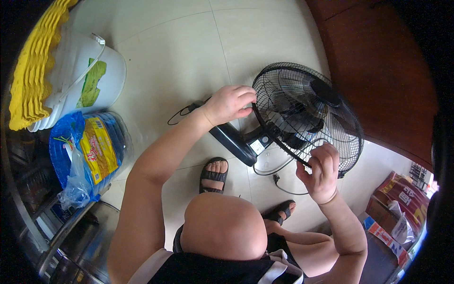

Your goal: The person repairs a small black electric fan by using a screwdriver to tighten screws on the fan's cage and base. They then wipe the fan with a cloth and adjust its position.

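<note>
A black electric fan lies tilted on the tiled floor, its round wire guard (pixel 283 81) in front of me and its black plastic stand (pixel 234 142) reaching toward the left. The fingers of my left hand (pixel 232 104) grip the guard's black rim at its left edge. Lower down and to the right, my right hand (pixel 322 172) pinches the same rim between thumb and fingers. Through the wires show translucent blades and the dark motor housing. The black power cord with its plug (pixel 276 178) lies on the floor below the guard.
At the left stand a white bucket (pixel 113 74) topped with yellow egg trays (pixel 32 74) and a blue plastic bag (pixel 67 156). A metal-framed chair (pixel 85 227) is at the lower left. Dark red wooden furniture (pixel 383 81) borders the fan; boxes and a maroon bag (pixel 404 195) sit lower right.
</note>
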Motion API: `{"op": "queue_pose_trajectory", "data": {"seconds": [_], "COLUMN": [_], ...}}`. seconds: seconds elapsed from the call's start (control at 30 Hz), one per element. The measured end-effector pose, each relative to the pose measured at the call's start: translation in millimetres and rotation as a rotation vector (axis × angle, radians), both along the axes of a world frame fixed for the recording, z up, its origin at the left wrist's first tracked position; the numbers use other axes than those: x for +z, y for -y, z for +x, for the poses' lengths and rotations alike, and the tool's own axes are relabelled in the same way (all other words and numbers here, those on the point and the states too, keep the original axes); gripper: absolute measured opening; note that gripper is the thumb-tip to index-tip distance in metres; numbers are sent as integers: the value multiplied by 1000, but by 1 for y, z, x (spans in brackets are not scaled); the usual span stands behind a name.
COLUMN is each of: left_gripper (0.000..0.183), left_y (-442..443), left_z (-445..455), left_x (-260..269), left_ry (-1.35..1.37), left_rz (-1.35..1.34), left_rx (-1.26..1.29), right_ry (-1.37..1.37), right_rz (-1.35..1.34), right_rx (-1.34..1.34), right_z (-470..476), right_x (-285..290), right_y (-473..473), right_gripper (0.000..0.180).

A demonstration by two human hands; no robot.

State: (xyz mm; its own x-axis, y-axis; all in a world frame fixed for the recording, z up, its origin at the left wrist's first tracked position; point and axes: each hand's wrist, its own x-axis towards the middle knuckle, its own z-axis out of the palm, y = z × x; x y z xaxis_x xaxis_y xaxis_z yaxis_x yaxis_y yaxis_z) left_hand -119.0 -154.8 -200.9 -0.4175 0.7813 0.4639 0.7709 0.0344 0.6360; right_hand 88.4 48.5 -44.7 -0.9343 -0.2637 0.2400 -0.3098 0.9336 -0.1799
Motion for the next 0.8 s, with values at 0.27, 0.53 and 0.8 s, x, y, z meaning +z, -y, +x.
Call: {"op": "queue_pose_trajectory", "data": {"seconds": [0.27, 0.53, 0.8], "left_gripper": [24, 25, 21], "left_y": [-2, -4, -9], "left_z": [-2, -11, -9], "left_x": [1, 2, 6], "left_ry": [-86, -125, -142], "left_rz": [56, 45, 129], "left_rx": [-33, -129, -79], "right_ry": [-8, 5, 31], "right_rz": [-17, 8, 4], "right_rx": [-25, -72, -83], "right_z": [0, 6, 7], "right_x": [0, -2, 5], "right_y": [2, 5, 2], "right_gripper": [33, 32, 32]}}
